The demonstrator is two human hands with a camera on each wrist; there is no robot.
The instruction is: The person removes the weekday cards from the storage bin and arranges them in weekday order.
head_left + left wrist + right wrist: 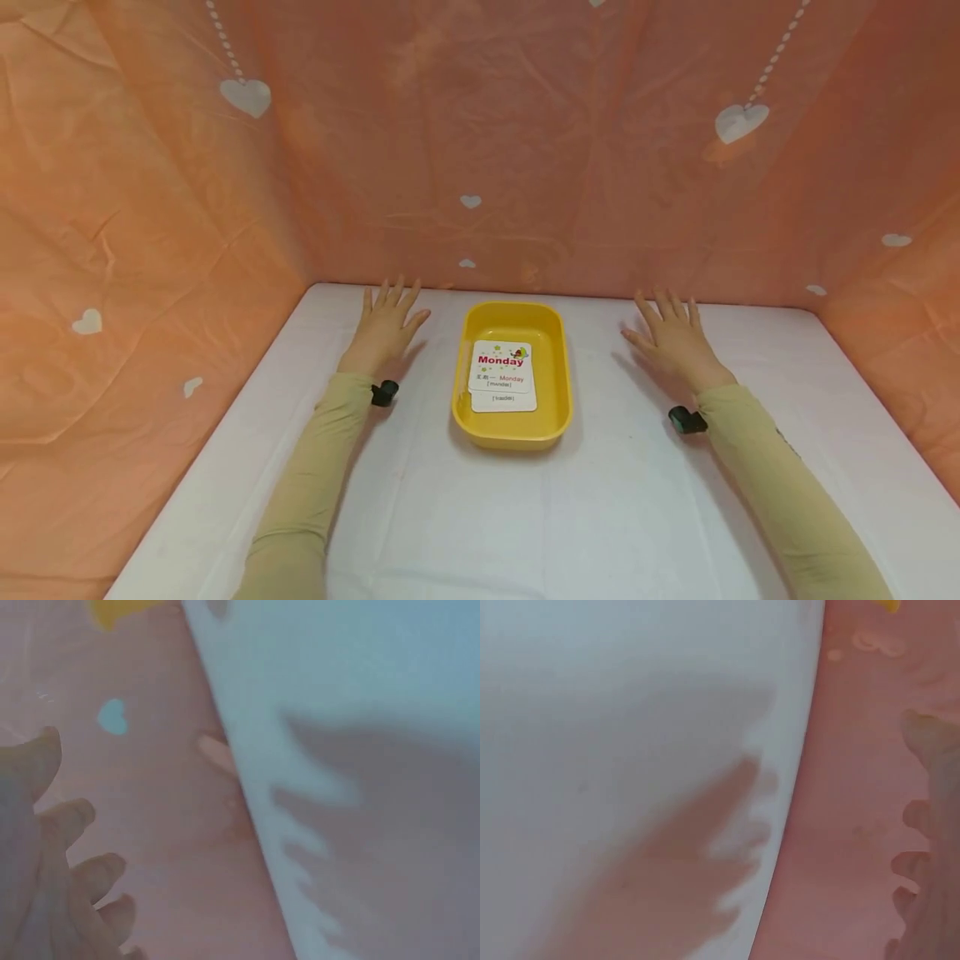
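Your L hand [381, 327] is to the left of the yellow tray [551, 385], by its far half — fingers spread apart, thumb toward the tray. Your R hand [677, 340] is off to the tray's right, also by the far half, fingers spread apart too. Both cast shadows on the white cloth [480, 517] beside the tray. Inside the tray, nearer its left wall, you've got the Monday card [500, 367], print side up, partly covering a 2nd card [504, 403] — its near strip shows. Behind the tray: orange curtain [525, 167] w/ white hearts [470, 201].
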